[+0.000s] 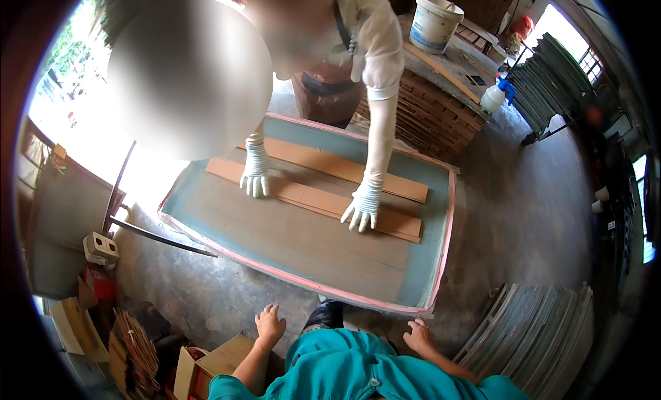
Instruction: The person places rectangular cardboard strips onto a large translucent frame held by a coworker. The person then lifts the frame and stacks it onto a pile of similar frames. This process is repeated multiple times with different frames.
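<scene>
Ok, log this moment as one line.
left hand: empty; right hand: empty, near table; co-worker's gloved hands: on nearer strip

Shiny grey floor [530, 207], bright window [568, 33].

in front of you stands a broad worktop [421, 276], blue-green around its outer part and brownish grey across the middle, with a pinkish edging. two long tan strips lie flat on it, roughly parallel, with a gap between them. the far strip [323, 164] lies toward the side away from you; the near strip [310, 199] lies closer to you and shows a line along its length.
</scene>
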The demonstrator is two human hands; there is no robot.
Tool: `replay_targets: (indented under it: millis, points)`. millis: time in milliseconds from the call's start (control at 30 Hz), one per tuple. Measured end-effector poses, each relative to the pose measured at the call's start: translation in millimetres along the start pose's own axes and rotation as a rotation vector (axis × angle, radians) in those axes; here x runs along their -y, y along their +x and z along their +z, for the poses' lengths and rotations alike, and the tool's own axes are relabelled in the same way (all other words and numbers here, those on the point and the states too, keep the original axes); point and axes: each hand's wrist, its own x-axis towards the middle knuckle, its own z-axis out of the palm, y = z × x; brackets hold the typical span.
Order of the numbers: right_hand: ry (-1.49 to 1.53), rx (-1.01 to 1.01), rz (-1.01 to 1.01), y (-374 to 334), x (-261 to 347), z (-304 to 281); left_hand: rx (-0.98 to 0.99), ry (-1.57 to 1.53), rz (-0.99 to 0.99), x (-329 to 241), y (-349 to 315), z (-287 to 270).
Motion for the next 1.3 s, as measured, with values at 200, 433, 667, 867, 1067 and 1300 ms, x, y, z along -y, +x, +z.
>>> replay_targets:
  millis: [200,433,667,867,1067,1300]
  points:
    - [0.316,0.05,0.272,-22,-134,55,0.155,-0.26,-0.368,43,-60,70]
    - [0.452,0.17,0.475,-61,-283,126,-0.045,-0.432,-0.418,30,-109,99]
    - [0.037,0.206,0.026,-84,-355,194,-0.08,-0.523,-0.453,-9,-124,135]
    - [-0.299,-0.467,-0.617,-107,-404,239,-0.022,-0.51,-0.355,-36,-110,148]
    - [-0.321,0.231,-0.129,-105,-385,228,-0.035,-0.549,-0.304,-56,-89,133]
    - [0.052,-0.046,-0.285,-101,-532,354,0.047,-0.608,-0.204,-81,-32,171]
